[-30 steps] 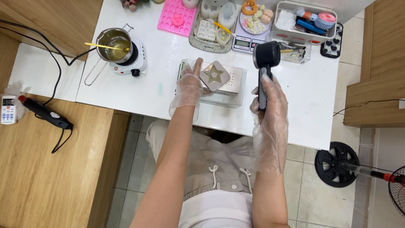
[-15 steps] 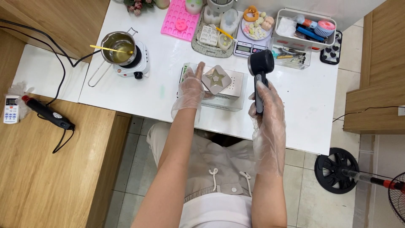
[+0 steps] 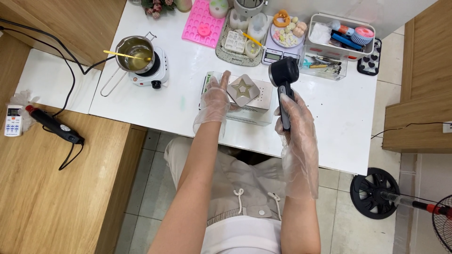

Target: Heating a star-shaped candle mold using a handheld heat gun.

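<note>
My left hand (image 3: 213, 99), in a clear plastic glove, rests with fingers spread against the left side of a grey square mould (image 3: 244, 89) with a star-shaped hollow. The mould sits on a white box (image 3: 258, 106) on the white table (image 3: 188, 108). My right hand (image 3: 294, 122), also gloved, grips the handle of a black hand-held blower (image 3: 284, 75). Its round head is just to the right of the mould.
A steel pot with a yellow stick (image 3: 135, 51) sits on a small white hotplate (image 3: 155, 75) at the left. At the back are a pink silicone mould (image 3: 202, 28), a grey tray of moulds (image 3: 238, 44), a small scale (image 3: 278, 54) and a white tool basket (image 3: 339, 37). A black heat gun (image 3: 54, 126) and a remote (image 3: 13, 120) lie on the wooden bench.
The view has shifted so the table sits lower in the frame. My hands keep the same hold on the mould and the blower.
</note>
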